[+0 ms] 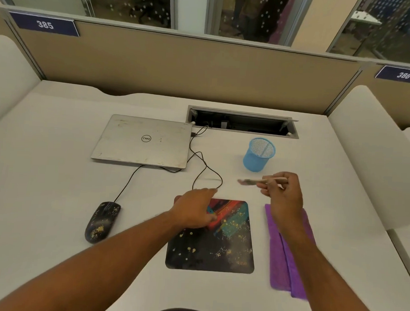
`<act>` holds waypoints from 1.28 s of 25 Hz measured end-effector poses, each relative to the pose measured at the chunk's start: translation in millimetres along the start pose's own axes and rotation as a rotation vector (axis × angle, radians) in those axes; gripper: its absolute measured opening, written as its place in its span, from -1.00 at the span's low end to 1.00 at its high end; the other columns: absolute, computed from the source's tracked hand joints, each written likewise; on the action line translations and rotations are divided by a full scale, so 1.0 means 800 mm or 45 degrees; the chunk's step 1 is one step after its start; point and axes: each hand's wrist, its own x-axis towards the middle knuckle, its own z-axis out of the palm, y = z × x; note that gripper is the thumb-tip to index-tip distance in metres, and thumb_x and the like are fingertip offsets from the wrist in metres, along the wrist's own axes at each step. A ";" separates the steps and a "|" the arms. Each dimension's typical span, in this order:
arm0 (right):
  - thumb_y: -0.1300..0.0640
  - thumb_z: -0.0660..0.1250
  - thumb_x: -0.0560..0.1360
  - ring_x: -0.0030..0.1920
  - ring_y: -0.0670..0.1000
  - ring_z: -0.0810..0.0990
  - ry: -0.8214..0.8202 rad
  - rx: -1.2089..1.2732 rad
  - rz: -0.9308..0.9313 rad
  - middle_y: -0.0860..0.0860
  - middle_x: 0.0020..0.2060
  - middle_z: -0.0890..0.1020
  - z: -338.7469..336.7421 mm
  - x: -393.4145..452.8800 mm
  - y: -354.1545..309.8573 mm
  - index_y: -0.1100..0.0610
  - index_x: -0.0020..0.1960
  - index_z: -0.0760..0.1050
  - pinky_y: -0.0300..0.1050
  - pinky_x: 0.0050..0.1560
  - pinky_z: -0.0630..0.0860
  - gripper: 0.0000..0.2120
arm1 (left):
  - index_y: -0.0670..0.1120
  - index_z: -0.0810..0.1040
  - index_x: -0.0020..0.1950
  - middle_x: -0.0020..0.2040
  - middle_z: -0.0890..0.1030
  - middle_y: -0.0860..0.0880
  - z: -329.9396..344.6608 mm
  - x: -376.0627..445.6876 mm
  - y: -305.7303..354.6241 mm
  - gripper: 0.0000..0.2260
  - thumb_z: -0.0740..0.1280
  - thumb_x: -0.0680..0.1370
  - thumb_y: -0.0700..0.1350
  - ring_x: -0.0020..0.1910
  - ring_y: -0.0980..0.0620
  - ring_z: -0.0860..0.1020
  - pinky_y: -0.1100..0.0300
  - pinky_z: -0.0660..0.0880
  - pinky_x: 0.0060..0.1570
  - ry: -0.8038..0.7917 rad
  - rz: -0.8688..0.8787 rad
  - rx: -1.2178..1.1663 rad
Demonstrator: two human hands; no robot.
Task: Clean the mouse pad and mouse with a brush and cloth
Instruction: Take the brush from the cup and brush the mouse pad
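White cubicle worktop [57,172]. Mouse pad [218,250], lower centre: thin, floppy, likely light; best pinned flat. Left hand [194,209] flat-fingered on its upper left corner. Right hand [282,191] pinching brush [252,181], centre right. Wired mouse [101,222] left; purple cloth [281,257] right.

White desk [57,172] in beige partition [179,67]; behind, dotted glass panels [133,4], perhaps offices.
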 end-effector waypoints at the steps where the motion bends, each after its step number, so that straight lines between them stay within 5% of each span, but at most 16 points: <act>1: 0.20 0.37 0.63 -0.09 -0.05 0.75 -0.041 -0.019 0.013 -0.05 -0.09 0.70 0.004 -0.012 0.005 0.06 0.03 0.46 -0.14 -0.03 0.66 -0.91 | 0.14 0.25 0.47 0.36 0.47 0.07 0.008 -0.003 0.000 -0.22 0.42 0.33 0.35 0.29 0.00 0.46 -0.08 0.40 0.31 -0.016 -0.005 0.074; 7: 0.17 0.41 0.59 -0.08 -0.14 0.64 -0.304 -0.358 0.039 -0.15 -0.11 0.66 0.042 -0.057 0.028 -0.09 -0.03 0.49 -0.33 -0.20 0.49 -0.82 | -0.02 0.11 0.58 0.60 0.15 -0.07 0.031 0.002 -0.008 0.01 0.44 0.30 0.41 0.59 -0.09 0.06 -0.21 -0.07 0.52 -0.096 0.036 0.441; 14: 0.15 0.28 0.66 -0.04 -0.14 0.63 -0.598 -0.599 -0.030 -0.15 -0.02 0.64 0.078 -0.068 0.022 -0.14 0.02 0.41 -0.36 -0.21 0.52 -0.82 | -0.07 0.05 0.61 0.62 0.10 -0.10 0.035 0.004 -0.007 0.04 0.47 0.33 0.35 0.60 -0.10 0.02 -0.20 -0.08 0.53 -0.117 0.031 0.470; 18: 0.15 0.22 0.66 -0.23 -0.08 0.56 -0.753 -0.869 -0.088 -0.07 -0.14 0.62 0.058 -0.064 0.018 -0.07 0.02 0.36 -0.31 -0.37 0.41 -0.87 | -0.11 0.01 0.61 0.62 0.09 -0.12 0.033 0.001 -0.005 0.06 0.48 0.34 0.33 0.59 -0.09 0.04 -0.19 -0.07 0.53 -0.115 0.036 0.466; 21: 0.13 0.25 0.64 -0.34 -0.11 0.55 -0.656 -0.883 -0.075 -0.11 -0.24 0.61 0.039 -0.055 0.012 -0.11 -0.05 0.35 -0.32 -0.47 0.39 -0.83 | -0.13 0.01 0.61 0.61 0.10 -0.13 0.031 0.000 -0.002 0.07 0.48 0.35 0.33 0.59 -0.10 0.05 -0.18 -0.08 0.54 -0.113 0.044 0.476; 25: 0.07 0.30 0.66 -0.13 -0.14 0.62 -0.438 -0.656 0.003 -0.17 -0.07 0.65 0.053 -0.053 0.004 -0.10 0.00 0.40 -0.32 -0.32 0.48 -0.88 | -0.14 0.04 0.60 0.60 0.14 -0.15 0.029 0.002 0.003 0.06 0.49 0.34 0.32 0.58 -0.12 0.10 -0.17 -0.04 0.54 -0.121 0.051 0.494; 32: 0.11 0.20 0.68 -0.22 -0.05 0.56 -0.639 -0.964 0.021 0.02 -0.12 0.61 0.044 -0.047 0.008 0.03 0.10 0.37 -0.25 -0.36 0.38 -0.99 | -0.13 0.01 0.62 0.62 0.09 -0.14 0.028 0.004 0.006 0.05 0.49 0.36 0.30 0.59 -0.14 0.07 -0.14 -0.03 0.55 -0.163 0.022 0.486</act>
